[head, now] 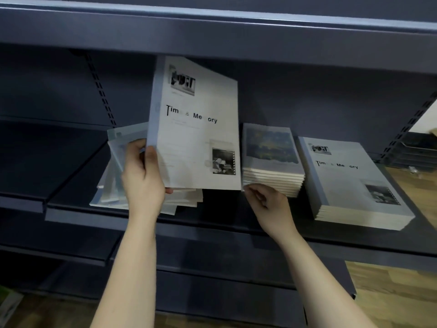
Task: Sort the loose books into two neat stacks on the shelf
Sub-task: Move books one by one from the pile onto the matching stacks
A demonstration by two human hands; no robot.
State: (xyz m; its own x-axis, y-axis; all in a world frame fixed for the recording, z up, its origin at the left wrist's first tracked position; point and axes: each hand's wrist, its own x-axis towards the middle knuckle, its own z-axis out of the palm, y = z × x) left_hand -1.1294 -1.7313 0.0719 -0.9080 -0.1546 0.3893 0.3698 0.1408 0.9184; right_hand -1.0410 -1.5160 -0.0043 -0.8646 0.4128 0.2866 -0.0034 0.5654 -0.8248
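While my left grip (144, 178) clasps the Time & Memory book (196, 138) upright over the loose pile (111, 185), my right grip (267, 202) curls at its corner, whether pinching I cannot tell; next it goes squarely onto the matching stack (354, 185), right end of the shelf (224, 209).

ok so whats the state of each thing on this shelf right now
held book, lifted upright, gripped by left hand
right hand, curled at its corner, grip unclear
loose pile, untidy
middle stack, neat
right stack, neat
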